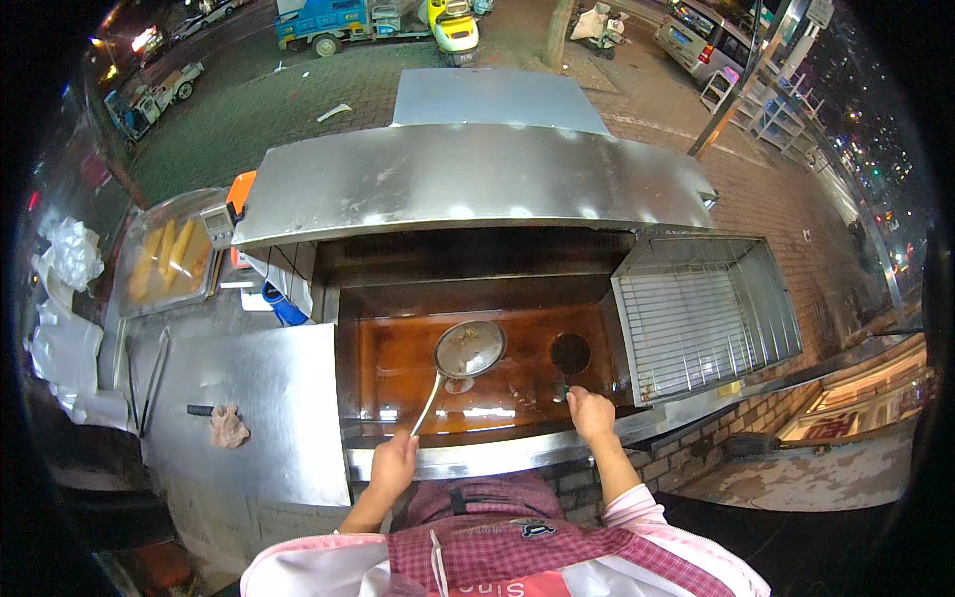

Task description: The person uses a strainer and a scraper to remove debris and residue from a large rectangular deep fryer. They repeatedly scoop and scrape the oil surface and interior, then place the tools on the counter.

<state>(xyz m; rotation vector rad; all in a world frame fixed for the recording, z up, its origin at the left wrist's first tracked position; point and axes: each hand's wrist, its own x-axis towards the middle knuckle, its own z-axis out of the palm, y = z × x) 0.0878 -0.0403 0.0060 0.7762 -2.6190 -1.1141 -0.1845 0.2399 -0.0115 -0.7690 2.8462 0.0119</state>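
A rectangular metal fryer vat [348, 358] of reddish-brown oil [403, 373] lies in front of me. My left hand [393, 464] grips the long metal handle of a round skimmer [471, 349], whose head is over the oil near the vat's middle. Small light crumbs show on the skimmer's face. At the vat's right side, my right hand [592, 415] is closed around a short dark handle [563, 392]. Just beyond it is a dark round utensil head [570, 353] in the oil; whether this joins that handle is hard to tell.
A wire draining rack [686, 336] in a metal frame adjoins the vat's right side. Stainless steel hood [477, 179] overhangs the back. On the left steel counter [283, 403] are tongs [154, 373] and a crumpled cloth [227, 427]. A covered food tray [168, 254] stands farther left.
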